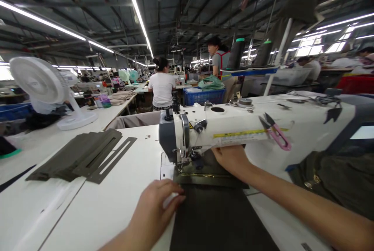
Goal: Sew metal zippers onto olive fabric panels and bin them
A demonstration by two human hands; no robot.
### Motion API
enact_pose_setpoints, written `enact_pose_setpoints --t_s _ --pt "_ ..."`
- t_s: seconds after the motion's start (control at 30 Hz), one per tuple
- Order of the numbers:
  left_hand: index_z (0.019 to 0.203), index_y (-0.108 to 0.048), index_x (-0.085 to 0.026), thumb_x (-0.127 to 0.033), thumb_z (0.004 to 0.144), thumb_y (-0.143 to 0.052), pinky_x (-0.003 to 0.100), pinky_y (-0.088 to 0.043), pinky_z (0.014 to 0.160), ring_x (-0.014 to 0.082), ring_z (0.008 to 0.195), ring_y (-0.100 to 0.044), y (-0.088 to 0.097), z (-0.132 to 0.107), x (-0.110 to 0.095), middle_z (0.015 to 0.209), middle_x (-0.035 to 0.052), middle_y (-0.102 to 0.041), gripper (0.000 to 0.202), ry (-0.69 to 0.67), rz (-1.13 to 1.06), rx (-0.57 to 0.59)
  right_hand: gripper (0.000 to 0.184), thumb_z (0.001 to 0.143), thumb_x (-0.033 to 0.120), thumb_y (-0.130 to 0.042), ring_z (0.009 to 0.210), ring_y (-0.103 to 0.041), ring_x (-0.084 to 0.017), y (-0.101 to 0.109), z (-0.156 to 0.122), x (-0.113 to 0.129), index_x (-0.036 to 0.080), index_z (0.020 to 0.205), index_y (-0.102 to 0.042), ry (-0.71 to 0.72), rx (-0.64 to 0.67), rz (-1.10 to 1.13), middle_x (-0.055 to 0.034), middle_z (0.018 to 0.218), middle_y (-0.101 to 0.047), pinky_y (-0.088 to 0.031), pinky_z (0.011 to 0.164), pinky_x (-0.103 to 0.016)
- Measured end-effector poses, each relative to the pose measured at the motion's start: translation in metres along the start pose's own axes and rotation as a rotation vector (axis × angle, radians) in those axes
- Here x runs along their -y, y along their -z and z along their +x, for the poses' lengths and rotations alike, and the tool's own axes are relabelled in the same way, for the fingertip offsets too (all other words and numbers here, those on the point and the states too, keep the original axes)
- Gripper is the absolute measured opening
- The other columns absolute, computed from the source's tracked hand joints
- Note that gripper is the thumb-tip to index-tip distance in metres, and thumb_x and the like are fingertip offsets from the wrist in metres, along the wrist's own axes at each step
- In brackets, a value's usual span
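A dark olive fabric piece (216,216) lies under the needle area of the white sewing machine (251,126), its near part running toward me. A brass-coloured zipper (198,175) crosses it just in front of the presser foot. My left hand (159,204) pinches the left edge of the fabric between thumb and fingers, below the zipper. My right hand (232,159) reaches under the machine arm, right of the needle, over the fabric. Its fingertips are hidden behind the machine.
Left on the table, stacked olive fabric pieces (78,151) lie by a slotted template (113,159). A white fan (43,83) stands behind. Pink-handled snips (279,136) rest against the machine arm. More dark fabric (344,177) is at right. Thread cones (236,54) and people are farther back.
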State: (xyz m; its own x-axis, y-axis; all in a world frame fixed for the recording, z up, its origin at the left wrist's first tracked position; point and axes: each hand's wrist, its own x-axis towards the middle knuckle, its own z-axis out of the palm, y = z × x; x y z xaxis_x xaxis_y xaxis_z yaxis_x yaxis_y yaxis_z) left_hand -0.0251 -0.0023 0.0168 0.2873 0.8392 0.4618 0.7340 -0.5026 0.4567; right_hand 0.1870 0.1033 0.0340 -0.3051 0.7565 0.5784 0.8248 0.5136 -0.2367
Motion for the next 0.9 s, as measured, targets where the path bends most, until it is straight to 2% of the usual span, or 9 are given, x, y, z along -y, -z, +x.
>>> enact_pose_setpoints --t_s 0.07,0.13,0.2,0.33,0.43,0.57,0.67,0.8,0.9 --pt "0.095 -0.064 -0.020 -0.024 0.080 -0.056 0.038 -0.053 0.076 0.0238 0.089 -0.063 0.006 0.002 0.017 0.100 0.0078 -0.066 0.017 0.016 0.174 0.009 0.024 0.086 0.022 -0.045 0.075 -0.058 -0.019 0.001 -0.031 0.013 0.014 0.072 -0.063 0.123 0.081 0.042 -0.0069 0.075 -0.063 -0.045 0.071 -0.032" --pt "0.100 -0.062 -0.019 -0.022 0.082 -0.053 0.040 -0.050 0.084 0.0235 0.098 -0.060 0.002 0.006 0.030 0.108 0.0089 -0.064 0.021 -0.073 0.246 0.033 0.020 0.084 0.022 -0.046 0.091 -0.057 -0.022 0.001 -0.063 0.028 0.013 0.089 -0.064 0.356 0.135 0.149 -0.0108 0.095 -0.064 -0.044 0.082 -0.036" --pt "0.101 -0.061 -0.017 -0.017 0.084 -0.047 0.038 -0.049 0.087 0.0214 0.100 -0.059 -0.006 0.008 0.035 0.108 0.0095 -0.064 0.022 -0.171 0.283 0.061 0.028 0.085 0.022 -0.045 0.105 -0.051 -0.023 0.000 -0.085 0.038 0.011 0.106 -0.059 0.488 0.175 0.235 -0.0118 0.113 -0.059 -0.039 0.092 -0.037" --pt "0.102 -0.059 -0.013 -0.010 0.082 -0.045 0.038 -0.049 0.083 0.0228 0.096 -0.060 -0.013 0.012 0.032 0.107 0.0122 -0.063 0.024 -0.275 0.371 0.141 0.022 0.086 0.018 -0.044 0.094 -0.054 -0.020 0.003 -0.087 0.036 0.013 0.095 -0.063 0.420 0.226 0.233 -0.0094 0.102 -0.062 -0.043 0.084 -0.034" --pt "0.096 -0.059 -0.013 -0.008 0.082 -0.044 0.035 -0.049 0.078 0.0212 0.086 -0.062 -0.009 0.016 0.028 0.094 0.0096 -0.066 0.020 -0.193 0.381 0.129 0.019 0.084 0.018 -0.046 0.077 -0.054 -0.021 0.003 -0.075 0.033 0.013 0.076 -0.062 0.330 0.188 0.033 -0.0088 0.081 -0.061 -0.042 0.069 -0.034" --pt "0.091 -0.058 -0.015 -0.014 0.084 -0.047 0.034 -0.049 0.076 0.0197 0.081 -0.061 -0.004 0.019 0.028 0.087 0.0063 -0.066 0.013 -0.144 0.345 0.125 0.019 0.084 0.022 -0.046 0.067 -0.052 -0.022 -0.004 -0.072 0.034 0.015 0.071 -0.059 0.219 0.165 -0.238 -0.0078 0.072 -0.055 -0.035 0.061 -0.034" --pt "0.092 -0.058 -0.015 -0.017 0.085 -0.048 0.035 -0.048 0.076 0.0203 0.083 -0.060 -0.004 0.020 0.029 0.089 0.0070 -0.066 0.012 -0.177 0.325 0.131 0.020 0.086 0.023 -0.044 0.065 -0.053 -0.021 -0.010 -0.075 0.032 0.015 0.079 -0.061 0.223 0.178 -0.246 -0.0065 0.073 -0.056 -0.034 0.060 -0.033" --pt "0.089 -0.058 -0.015 -0.014 0.087 -0.041 0.032 -0.048 0.072 0.0188 0.077 -0.061 -0.006 0.022 0.030 0.081 0.0060 -0.066 0.018 -0.131 0.317 0.093 0.029 0.088 0.026 -0.044 0.062 -0.057 -0.018 -0.012 -0.068 0.038 0.013 0.111 -0.056 0.266 0.230 -0.206 -0.0055 0.073 -0.061 -0.034 0.056 -0.030" --pt "0.088 -0.059 -0.016 -0.013 0.086 -0.042 0.030 -0.048 0.069 0.0180 0.074 -0.061 -0.005 0.024 0.030 0.079 0.0047 -0.066 0.017 -0.089 0.312 0.091 0.032 0.089 0.034 -0.043 0.061 -0.060 -0.020 -0.013 -0.056 0.053 0.014 0.110 -0.056 0.220 0.346 -0.176 -0.0066 0.072 -0.064 -0.033 0.051 -0.028"
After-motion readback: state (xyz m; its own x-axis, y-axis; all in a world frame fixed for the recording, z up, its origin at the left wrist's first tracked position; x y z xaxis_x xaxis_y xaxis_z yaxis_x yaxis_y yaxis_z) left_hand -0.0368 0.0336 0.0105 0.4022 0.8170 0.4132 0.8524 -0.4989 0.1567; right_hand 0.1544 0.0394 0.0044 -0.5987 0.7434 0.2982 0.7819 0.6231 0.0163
